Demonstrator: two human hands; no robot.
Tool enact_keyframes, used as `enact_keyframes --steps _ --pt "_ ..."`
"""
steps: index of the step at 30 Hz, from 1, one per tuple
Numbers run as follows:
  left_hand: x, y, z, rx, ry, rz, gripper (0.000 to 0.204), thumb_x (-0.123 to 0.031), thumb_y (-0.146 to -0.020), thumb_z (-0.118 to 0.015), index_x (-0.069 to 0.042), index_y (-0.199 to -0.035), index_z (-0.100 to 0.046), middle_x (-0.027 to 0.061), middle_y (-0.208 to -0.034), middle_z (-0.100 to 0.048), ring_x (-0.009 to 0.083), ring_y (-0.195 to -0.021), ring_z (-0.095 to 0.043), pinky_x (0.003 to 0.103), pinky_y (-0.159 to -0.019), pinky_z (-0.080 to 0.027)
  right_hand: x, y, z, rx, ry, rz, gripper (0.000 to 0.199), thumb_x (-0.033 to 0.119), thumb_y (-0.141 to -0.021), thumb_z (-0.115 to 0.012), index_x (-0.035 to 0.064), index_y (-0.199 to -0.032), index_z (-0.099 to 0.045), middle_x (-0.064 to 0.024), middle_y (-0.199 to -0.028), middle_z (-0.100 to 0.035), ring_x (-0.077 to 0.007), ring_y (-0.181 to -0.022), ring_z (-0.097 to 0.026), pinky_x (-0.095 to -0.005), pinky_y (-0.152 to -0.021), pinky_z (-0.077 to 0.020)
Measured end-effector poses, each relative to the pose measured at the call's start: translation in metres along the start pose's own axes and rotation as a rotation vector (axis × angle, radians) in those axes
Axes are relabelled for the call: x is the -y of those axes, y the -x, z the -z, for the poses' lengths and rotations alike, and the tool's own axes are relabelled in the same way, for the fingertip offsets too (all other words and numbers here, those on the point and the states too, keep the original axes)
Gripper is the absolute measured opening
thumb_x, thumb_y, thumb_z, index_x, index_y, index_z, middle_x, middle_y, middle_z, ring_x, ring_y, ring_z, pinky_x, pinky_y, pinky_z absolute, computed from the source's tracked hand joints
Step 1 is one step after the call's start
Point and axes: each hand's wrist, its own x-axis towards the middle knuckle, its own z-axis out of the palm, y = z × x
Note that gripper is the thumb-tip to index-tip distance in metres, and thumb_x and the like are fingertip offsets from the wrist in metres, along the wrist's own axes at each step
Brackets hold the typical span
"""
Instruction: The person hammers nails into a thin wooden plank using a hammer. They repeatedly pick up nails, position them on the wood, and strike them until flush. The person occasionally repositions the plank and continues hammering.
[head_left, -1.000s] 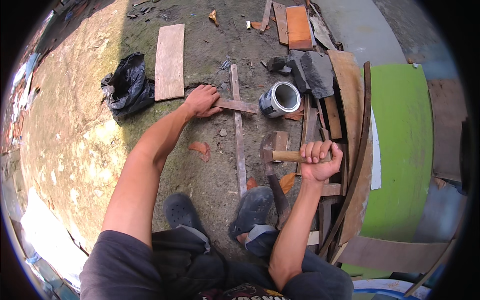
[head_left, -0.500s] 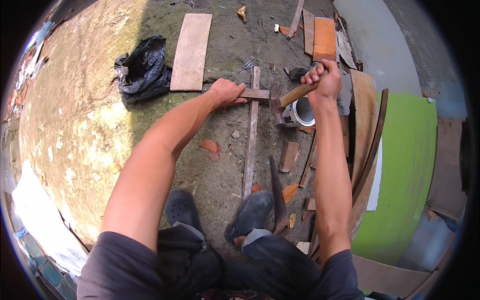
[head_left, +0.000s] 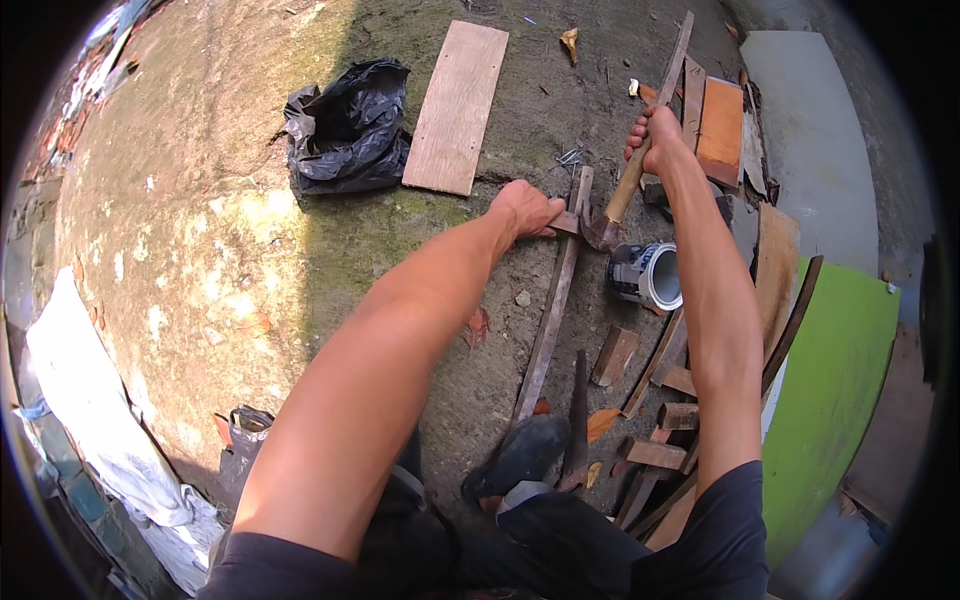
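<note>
My right hand [head_left: 660,138] is closed round the wooden handle of a claw hammer [head_left: 628,188]. The hammer's metal head is low, against or just beside the right end of a short wooden piece [head_left: 566,222]. That piece lies across a long narrow wood strip [head_left: 549,335] near its far end, and my left hand [head_left: 525,210] grips its left end. The near end of the strip reaches my dark clog [head_left: 528,447]. Several loose nails [head_left: 570,157] lie just beyond the strip's far end. Whether the hammer touches the short piece, I cannot tell.
A paint can [head_left: 625,272] lies on its side right of the hammer. Wood offcuts [head_left: 614,357] and a green panel [head_left: 835,400] are at right. A dark saw-like blade [head_left: 579,420] lies by my foot. Farther left are a flat board [head_left: 458,108] and black plastic bag [head_left: 350,140].
The view has shifted, so the scene sits farther right. My right hand has swung farther away, turning the hammer's handle steeper and its head slightly nearer to me. My left hand keeps its grip.
</note>
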Motion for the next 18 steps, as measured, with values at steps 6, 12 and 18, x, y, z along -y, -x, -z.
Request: enact_keyframes --steps 6,12,18 --pt "0.0 0.0 0.003 0.042 -0.005 -0.003 0.048 -0.056 -0.094 -0.053 -0.009 -0.106 -0.051 0.0124 -0.086 -0.071 0.0324 -0.087 -0.07 0.045 -0.074 -0.051 -0.002 -0.038 -0.011 0.014 0.034 -0.085 0.024 0.024 -0.097 -0.038 0.0144 -0.075 -0.038 0.0018 -0.06 -0.037 -0.0137 -0.051 -0.035 -0.0373 -0.053 -0.0358" --pt "-0.001 -0.002 0.006 0.082 -0.003 -0.01 0.051 -0.058 -0.094 -0.053 -0.009 -0.109 -0.052 0.0123 -0.087 -0.072 0.0319 -0.089 -0.07 0.044 -0.075 -0.051 0.0 -0.055 -0.02 -0.017 0.047 -0.068 0.025 0.026 -0.097 -0.041 0.0152 -0.074 -0.038 0.0026 -0.059 -0.036 -0.0131 -0.05 -0.035 -0.0361 -0.052 -0.0346" --pt "-0.001 0.002 0.008 0.081 0.002 0.021 0.05 -0.057 -0.094 -0.053 -0.009 -0.109 -0.053 0.0112 -0.089 -0.072 0.0311 -0.091 -0.07 0.043 -0.075 -0.051 -0.001 -0.03 -0.026 0.009 0.029 0.073 0.026 0.029 -0.095 -0.043 0.0151 -0.074 -0.039 0.0024 -0.057 -0.036 -0.0131 -0.049 -0.035 -0.0351 -0.052 -0.0349"
